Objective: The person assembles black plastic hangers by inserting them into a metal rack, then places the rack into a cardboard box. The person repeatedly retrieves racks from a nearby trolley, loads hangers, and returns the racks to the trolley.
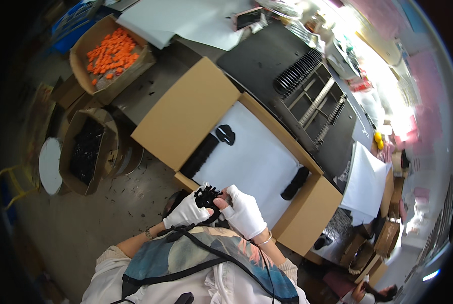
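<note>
Our white-gloved left hand (185, 213) clasps a bunch of slim black pieces (205, 195) at the lower centre of the frame; our white-gloved right hand (244, 213) is at its right edge, whether gripping we cannot tell. Mid-frame, an open brown cardboard box (188, 109) holds a white sheet (252, 162).

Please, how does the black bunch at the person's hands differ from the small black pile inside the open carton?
The bunch is in the left hand, with the right hand close against it; the pile lies on the white sheet in the carton. The bunch looks spiky, with many ends sticking out; the pile has a rounder, smoother outline. Both are black.
</note>
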{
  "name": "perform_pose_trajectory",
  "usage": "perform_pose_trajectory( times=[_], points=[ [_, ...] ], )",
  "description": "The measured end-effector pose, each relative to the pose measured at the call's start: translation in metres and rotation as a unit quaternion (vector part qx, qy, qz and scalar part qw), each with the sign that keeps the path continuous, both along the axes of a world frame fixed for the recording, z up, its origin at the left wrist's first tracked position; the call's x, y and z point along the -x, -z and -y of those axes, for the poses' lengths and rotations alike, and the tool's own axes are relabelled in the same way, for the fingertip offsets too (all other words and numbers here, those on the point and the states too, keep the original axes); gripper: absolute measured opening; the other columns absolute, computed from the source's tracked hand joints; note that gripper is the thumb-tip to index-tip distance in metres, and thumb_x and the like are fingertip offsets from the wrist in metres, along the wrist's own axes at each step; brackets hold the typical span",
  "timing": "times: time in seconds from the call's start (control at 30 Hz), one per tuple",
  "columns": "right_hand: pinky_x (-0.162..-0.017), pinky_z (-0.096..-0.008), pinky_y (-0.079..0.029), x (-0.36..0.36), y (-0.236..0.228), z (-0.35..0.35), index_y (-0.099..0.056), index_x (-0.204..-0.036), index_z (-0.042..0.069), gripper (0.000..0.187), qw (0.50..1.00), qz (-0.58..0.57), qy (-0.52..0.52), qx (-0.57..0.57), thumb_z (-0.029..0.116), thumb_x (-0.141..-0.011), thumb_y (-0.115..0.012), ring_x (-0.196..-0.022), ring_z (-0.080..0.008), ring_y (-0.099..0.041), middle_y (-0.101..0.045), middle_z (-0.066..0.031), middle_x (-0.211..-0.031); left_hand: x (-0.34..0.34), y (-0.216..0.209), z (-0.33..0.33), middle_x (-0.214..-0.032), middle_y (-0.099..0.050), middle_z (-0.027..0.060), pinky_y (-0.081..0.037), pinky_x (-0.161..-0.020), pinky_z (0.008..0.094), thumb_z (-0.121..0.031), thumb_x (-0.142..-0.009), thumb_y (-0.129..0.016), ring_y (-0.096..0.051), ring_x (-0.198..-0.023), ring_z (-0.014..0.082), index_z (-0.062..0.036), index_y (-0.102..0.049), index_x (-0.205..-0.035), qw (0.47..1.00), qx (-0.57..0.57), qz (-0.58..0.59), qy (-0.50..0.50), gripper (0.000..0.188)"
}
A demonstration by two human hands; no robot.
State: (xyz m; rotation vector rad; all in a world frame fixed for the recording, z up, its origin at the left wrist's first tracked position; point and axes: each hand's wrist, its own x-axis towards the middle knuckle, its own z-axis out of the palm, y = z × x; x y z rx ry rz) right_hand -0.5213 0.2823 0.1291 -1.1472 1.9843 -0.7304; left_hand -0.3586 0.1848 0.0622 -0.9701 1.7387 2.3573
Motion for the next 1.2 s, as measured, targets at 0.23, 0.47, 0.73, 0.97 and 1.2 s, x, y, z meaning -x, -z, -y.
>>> perform_pose_trajectory(
  times=[0.23, 0.47, 0.73, 0.97, 1.2],
  points=[
    [-0.057, -0.0419, -0.051, -0.03, 0.0, 0.051, -0.054, -0.091, 0.004, 0.024, 0.98, -0.041, -0.195, 0.023, 0.024, -0.095, -0.066, -0.063, -0.0359, -0.064, -0.061, -0.0149, -0.064, -0.032, -0.026, 0.001, -0.094, -0.063, 0.0088, -0.054, -0.077, 0.0293, 0.003, -0.082, -0.059, -0.064, -0.084, 0.0167, 0.0002, -0.048, -0.117, 0.924, 0.075, -0.052, -0.372, 0.037],
    [-0.095, -0.0419, -0.048, -0.097, -0.018, 0.173, -0.052, -0.135, 0.003, 0.052, 0.901, 0.03, -0.295, 0.318, 0.017, -0.088, -0.068, -0.113, -0.0379, -0.057, -0.053, -0.0208, -0.132, -0.097, -0.045, 0.015, -0.091, -0.068, 0.0108, -0.05, -0.051, 0.024, -0.029, -0.092, -0.07, -0.063, -0.061, 0.0135, -0.0045, -0.054, -0.114, 0.861, -0.144, -0.223, -0.433, 0.036],
    [-0.086, -0.0439, -0.054, -0.088, 0.0, 0.102, -0.047, -0.143, 0.02, 0.093, 0.886, -0.099, -0.43, 0.138, 0.029, -0.06, -0.088, -0.099, -0.0382, -0.065, -0.038, -0.0275, -0.147, -0.1, -0.036, 0.012, -0.106, -0.063, 0.0024, -0.052, -0.083, 0.027, -0.015, -0.093, -0.064, -0.06, -0.095, 0.0095, -0.002, -0.056, -0.118, 0.908, -0.148, -0.087, -0.383, 0.029],
    [-0.057, -0.0387, -0.055, -0.078, 0.003, 0.076, -0.056, -0.13, 0.027, 0.069, 0.899, -0.175, -0.376, 0.139, 0.018, -0.067, -0.08, -0.069, -0.032, -0.067, -0.048, -0.0217, -0.14, -0.086, -0.032, 0.017, -0.098, -0.066, 0.0005, -0.052, -0.079, 0.0293, -0.023, -0.09, -0.07, -0.06, -0.091, 0.0099, -0.0051, -0.058, -0.117, 0.975, -0.067, -0.051, -0.204, 0.034],
    [-0.073, -0.0415, -0.054, -0.063, 0.014, 0.061, -0.049, -0.136, 0.018, 0.068, 0.907, -0.152, -0.37, 0.13, 0.015, -0.073, -0.075, -0.086, -0.0392, -0.065, -0.044, -0.0228, -0.146, -0.077, -0.029, 0.023, -0.109, -0.063, 0.0024, -0.05, -0.088, 0.0288, -0.012, -0.084, -0.072, -0.057, -0.1, 0.0102, -0.0047, -0.055, -0.122, 0.975, -0.05, -0.132, -0.17, 0.042]
  ],
)
